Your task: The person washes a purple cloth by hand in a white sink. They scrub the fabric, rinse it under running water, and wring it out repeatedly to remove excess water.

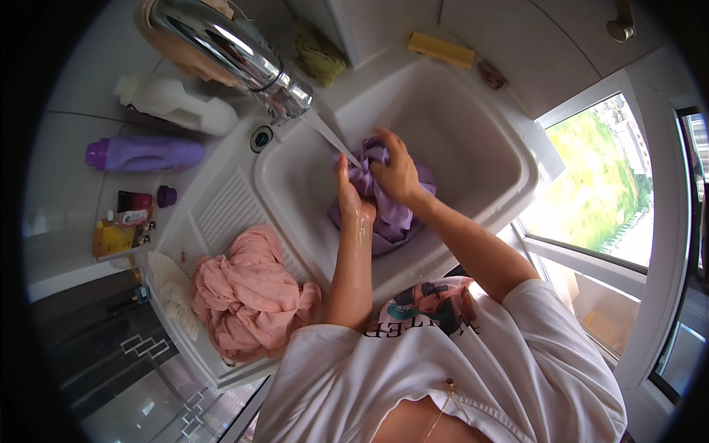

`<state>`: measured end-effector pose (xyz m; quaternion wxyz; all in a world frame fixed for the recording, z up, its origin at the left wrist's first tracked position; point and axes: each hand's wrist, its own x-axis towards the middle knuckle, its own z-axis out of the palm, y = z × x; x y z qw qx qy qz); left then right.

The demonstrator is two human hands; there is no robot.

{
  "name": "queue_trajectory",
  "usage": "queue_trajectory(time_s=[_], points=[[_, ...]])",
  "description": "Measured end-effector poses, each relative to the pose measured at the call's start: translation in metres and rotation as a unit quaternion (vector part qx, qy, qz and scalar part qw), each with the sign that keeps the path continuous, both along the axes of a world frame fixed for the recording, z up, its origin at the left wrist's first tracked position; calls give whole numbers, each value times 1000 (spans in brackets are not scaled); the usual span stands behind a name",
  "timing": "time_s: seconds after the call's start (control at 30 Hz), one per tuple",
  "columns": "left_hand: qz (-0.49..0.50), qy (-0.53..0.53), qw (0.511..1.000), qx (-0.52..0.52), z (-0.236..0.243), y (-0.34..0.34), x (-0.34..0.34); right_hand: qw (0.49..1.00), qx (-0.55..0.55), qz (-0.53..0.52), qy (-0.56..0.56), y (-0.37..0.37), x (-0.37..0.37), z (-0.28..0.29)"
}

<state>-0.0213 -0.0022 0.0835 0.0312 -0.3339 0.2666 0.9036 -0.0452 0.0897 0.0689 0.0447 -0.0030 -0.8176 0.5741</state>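
Water runs from a chrome faucet (284, 92) onto a bunched purple cloth (391, 214) inside the white sink basin (473, 162). My left hand (353, 193) is wet and holds the cloth from its left side, under the stream. My right hand (395, 168) has its fingers closed on the cloth's upper part, just right of the stream. The bottom of the basin under the cloth is hidden.
A pink cloth (247, 295) lies on the ridged drainboard (221, 199). Left are a white bottle (177, 107), purple bottle (151, 153) and small tubes (133, 210). Behind are a green rag (317, 52) and yellow bar (439, 50). A window (591, 177) is at right.
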Motion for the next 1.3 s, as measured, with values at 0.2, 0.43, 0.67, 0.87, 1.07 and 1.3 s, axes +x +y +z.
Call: queue_trajectory(time_s=[0.2, 0.43, 0.67, 0.87, 1.07, 1.3], points=[[-130, 218, 946, 201, -51, -22, 2, 978, 103, 56, 171, -10, 45, 40], [-98, 196, 968, 120, -97, -13, -7, 988, 68, 98, 94, -2, 30, 38], [-136, 25, 987, -82, -32, 10, 15, 983, -13, 20, -182, 21, 8, -2], [-219, -16, 975, -19, -37, 5, 26, 968, -16, 47, -245, 35, 10, -31], [-252, -32, 953, -164, -21, 25, 29, 942, -150, 98, -285, 44, 8, -16], [-148, -25, 989, 4, -60, 14, 29, 938, 124, 250, -207, 53, 2, 7]])
